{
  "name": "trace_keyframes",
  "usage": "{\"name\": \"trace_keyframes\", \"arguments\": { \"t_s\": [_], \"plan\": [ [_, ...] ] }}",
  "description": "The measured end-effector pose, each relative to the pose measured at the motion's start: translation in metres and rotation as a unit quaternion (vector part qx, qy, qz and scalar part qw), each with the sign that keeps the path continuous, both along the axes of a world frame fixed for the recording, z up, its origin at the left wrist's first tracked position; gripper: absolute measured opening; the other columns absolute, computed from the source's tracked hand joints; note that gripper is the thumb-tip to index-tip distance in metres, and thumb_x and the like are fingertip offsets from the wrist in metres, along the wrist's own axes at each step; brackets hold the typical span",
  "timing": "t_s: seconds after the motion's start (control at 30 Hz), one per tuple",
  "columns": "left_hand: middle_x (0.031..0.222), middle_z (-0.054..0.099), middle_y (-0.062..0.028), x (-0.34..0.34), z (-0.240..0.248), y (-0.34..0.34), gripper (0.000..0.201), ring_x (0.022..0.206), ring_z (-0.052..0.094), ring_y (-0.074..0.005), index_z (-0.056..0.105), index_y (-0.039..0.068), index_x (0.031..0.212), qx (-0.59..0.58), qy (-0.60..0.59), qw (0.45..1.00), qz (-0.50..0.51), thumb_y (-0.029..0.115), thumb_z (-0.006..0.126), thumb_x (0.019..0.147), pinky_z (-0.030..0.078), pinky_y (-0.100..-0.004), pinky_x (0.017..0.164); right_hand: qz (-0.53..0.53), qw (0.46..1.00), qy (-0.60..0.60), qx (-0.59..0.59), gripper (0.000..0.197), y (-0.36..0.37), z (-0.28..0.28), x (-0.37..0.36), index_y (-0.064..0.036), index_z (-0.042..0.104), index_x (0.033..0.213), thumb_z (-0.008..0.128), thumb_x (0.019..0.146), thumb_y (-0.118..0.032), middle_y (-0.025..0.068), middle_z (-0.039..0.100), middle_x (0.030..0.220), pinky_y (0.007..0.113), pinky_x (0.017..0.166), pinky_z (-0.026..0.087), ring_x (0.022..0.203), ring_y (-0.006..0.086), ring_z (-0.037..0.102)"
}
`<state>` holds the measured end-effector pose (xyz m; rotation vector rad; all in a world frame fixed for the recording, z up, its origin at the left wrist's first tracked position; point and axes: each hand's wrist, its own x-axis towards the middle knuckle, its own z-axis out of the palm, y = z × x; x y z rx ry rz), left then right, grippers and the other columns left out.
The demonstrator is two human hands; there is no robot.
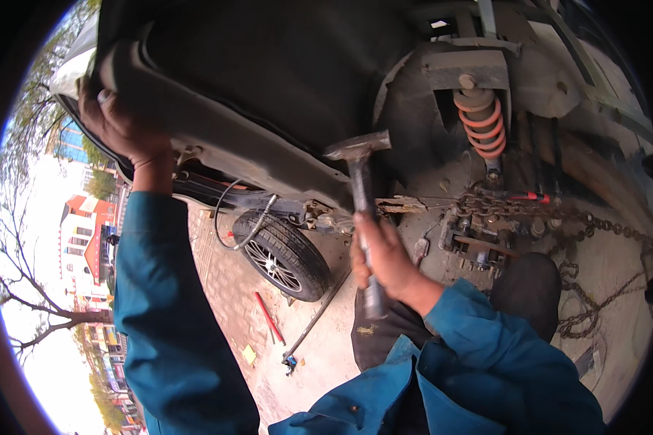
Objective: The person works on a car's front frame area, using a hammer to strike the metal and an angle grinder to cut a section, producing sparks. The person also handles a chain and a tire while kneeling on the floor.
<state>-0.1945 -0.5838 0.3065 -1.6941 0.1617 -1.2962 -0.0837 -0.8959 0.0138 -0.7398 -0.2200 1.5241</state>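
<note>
My right hand (383, 254) grips the handle of a steel hammer (358, 156), whose head is raised close under the grey edge of a car body panel (225, 138). My left hand (120, 123) is up at the left, fingers wrapped over the outer rim of that same panel. Both my arms wear blue sleeves. Just right of the hammer head sits an orange coil spring (482, 119) inside the wheel arch. A metal clamp with a chain (500, 210) is fixed to the body below the spring.
A car wheel with a black tyre (281, 255) stands on the paved ground below the panel. A red bar (268, 317) and a long grey bar (315, 319) lie near it. Loose chain (595, 304) lies at right. Buildings and bare trees show at far left.
</note>
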Motion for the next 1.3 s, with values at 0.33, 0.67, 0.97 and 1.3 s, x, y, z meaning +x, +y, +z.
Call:
{"name": "trace_keyframes", "arguments": {
  "t_s": [0.33, 0.67, 0.97, 1.3],
  "plan": [
    [0.155, 0.058, -0.0241, 0.016, -0.008, -0.022, 0.057, 0.147, 0.049, -0.0408, 0.060, -0.004, 0.149, -0.246, -0.122, 0.959, -0.073, 0.032, 0.043, 0.108, 0.028, -0.0505, 0.127, -0.177, 0.969, -0.071, 0.157, 0.044, 0.019, 0.013, 0.024, -0.0087, 0.051, 0.102, 0.056, 0.113, -0.051, 0.0035, 0.051, 0.066, 0.031, 0.039, 0.043, 0.044, 0.0118, 0.050],
    [0.159, 0.053, -0.0243, 0.017, -0.016, -0.041, 0.056, 0.153, 0.043, -0.0409, 0.053, -0.007, 0.153, -0.239, -0.152, 0.959, 0.001, 0.024, 0.037, 0.109, 0.024, -0.0503, 0.131, -0.021, 0.993, -0.098, 0.060, 0.041, 0.000, 0.018, 0.020, -0.0088, 0.051, 0.103, 0.056, 0.113, -0.048, 0.0017, 0.050, 0.070, 0.030, 0.039, 0.045, 0.046, 0.0106, 0.049],
    [0.159, 0.055, -0.0226, 0.021, -0.015, -0.042, 0.055, 0.153, 0.044, -0.0415, 0.058, -0.001, 0.150, -0.261, -0.167, 0.947, -0.087, 0.027, 0.045, 0.105, 0.022, -0.0539, 0.131, -0.057, 0.986, -0.049, 0.149, 0.045, 0.024, 0.065, 0.005, -0.0098, 0.050, 0.096, 0.055, 0.113, -0.052, 0.0029, 0.049, 0.064, 0.034, 0.040, 0.045, 0.045, 0.0142, 0.049],
    [0.162, 0.052, -0.0209, 0.023, -0.015, -0.043, 0.056, 0.156, 0.041, -0.0403, 0.056, 0.000, 0.152, -0.274, -0.166, 0.943, -0.089, 0.027, 0.045, 0.104, 0.018, -0.0548, 0.133, -0.049, 0.976, -0.066, 0.204, 0.045, 0.023, 0.051, 0.011, -0.0119, 0.051, 0.099, 0.057, 0.111, -0.055, 0.0003, 0.049, 0.068, 0.031, 0.039, 0.043, 0.045, 0.0112, 0.048]
  ]
}}
